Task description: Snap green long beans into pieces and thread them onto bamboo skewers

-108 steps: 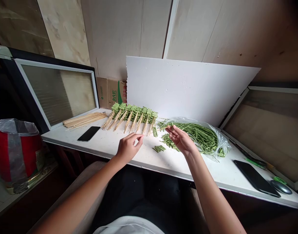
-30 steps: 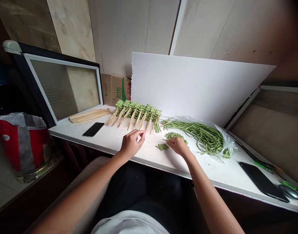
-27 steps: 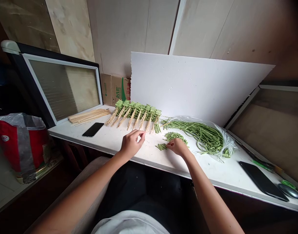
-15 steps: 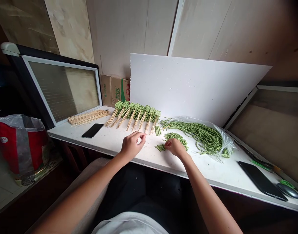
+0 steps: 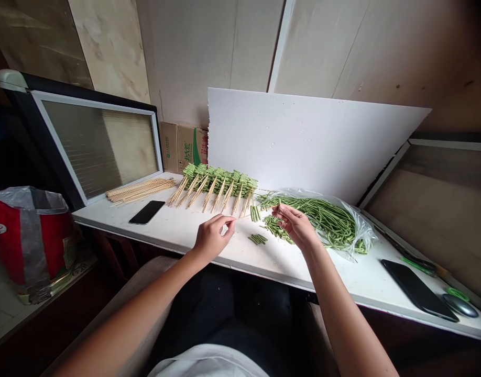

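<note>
Right hand [image 5: 297, 226]: lifted off cut-bean pile [image 5: 272, 224], fingertips now pinching one bean piece [image 5: 279, 205]. Left hand [image 5: 209, 238]: unmoved above desk [image 5: 177, 230], pinch closed, contents indiscernible.

A white tabletop [image 5: 177, 230] runs below beige panelled walls [image 5: 209, 47]. Behind the tabletop stand a white board [image 5: 303, 141], leaning on the wall, and a cardboard box [image 5: 177, 149]. Left of the tabletop is a dark cabinet [image 5: 40, 152] with a raised glass panel [image 5: 99, 146]; lower left, a red bin [image 5: 24, 246] on pale floor [image 5: 0, 319].
</note>
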`<state>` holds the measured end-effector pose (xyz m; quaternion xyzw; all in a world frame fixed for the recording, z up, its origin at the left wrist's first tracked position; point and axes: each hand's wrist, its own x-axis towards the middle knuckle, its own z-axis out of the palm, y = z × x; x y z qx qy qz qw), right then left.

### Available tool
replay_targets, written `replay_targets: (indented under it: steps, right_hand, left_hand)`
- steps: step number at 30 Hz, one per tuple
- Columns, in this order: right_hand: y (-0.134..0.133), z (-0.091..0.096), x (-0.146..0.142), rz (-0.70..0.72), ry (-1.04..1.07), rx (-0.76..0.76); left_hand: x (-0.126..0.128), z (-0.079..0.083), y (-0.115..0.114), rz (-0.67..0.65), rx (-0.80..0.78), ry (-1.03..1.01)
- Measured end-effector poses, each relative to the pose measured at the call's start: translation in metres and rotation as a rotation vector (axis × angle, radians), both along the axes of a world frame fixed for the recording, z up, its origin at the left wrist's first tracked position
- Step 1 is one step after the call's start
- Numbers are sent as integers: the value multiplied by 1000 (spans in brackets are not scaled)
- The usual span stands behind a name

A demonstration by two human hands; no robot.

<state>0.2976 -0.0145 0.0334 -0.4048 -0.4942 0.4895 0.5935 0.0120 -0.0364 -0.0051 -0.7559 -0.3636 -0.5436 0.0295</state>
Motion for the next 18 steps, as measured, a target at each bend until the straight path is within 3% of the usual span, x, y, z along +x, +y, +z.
replay_targets:
  steps: [8,18]
  right_hand:
    - [-1,0,-9,116,212,-13]
    - [-5,5,-16,106,190,-58]
  left_hand:
    - [2,2,-2,-20,-18,-22]
    - [2,2,-2,-7,-25,-25]
